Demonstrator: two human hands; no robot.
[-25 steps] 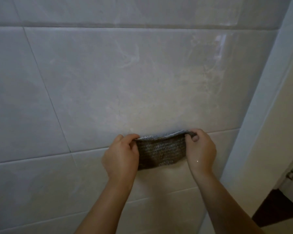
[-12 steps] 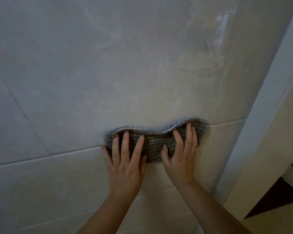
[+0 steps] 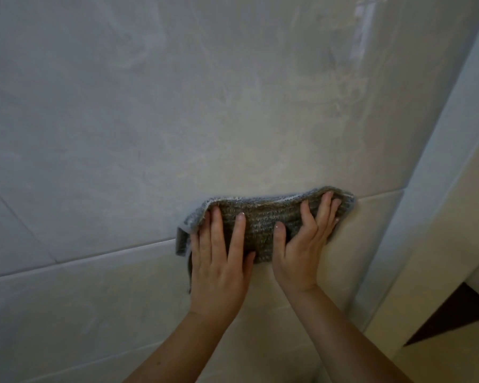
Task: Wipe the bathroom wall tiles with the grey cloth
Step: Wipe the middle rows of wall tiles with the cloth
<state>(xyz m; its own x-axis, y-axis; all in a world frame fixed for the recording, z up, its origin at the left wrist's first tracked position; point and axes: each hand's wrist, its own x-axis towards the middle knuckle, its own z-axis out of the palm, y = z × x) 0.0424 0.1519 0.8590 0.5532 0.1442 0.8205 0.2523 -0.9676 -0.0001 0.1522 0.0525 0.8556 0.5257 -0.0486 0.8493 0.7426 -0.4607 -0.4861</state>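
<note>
Looks like the start of a wiping pass to me. The grey cloth (image 3: 263, 222) is spread on the wall tiles (image 3: 150, 128), lower centre of the frame, right over the grout line (image 3: 80, 258). The left hand (image 3: 219, 266) presses its left part and the right hand (image 3: 302, 250) its right part. Both are flat with fingers straight and splayed, gripping nothing, and the forearms come up from the bottom edge. The next move probably wants even palm pressure while sliding toward the whitish streaks (image 3: 329, 87) upper right, or the cloth bunches.
</note>
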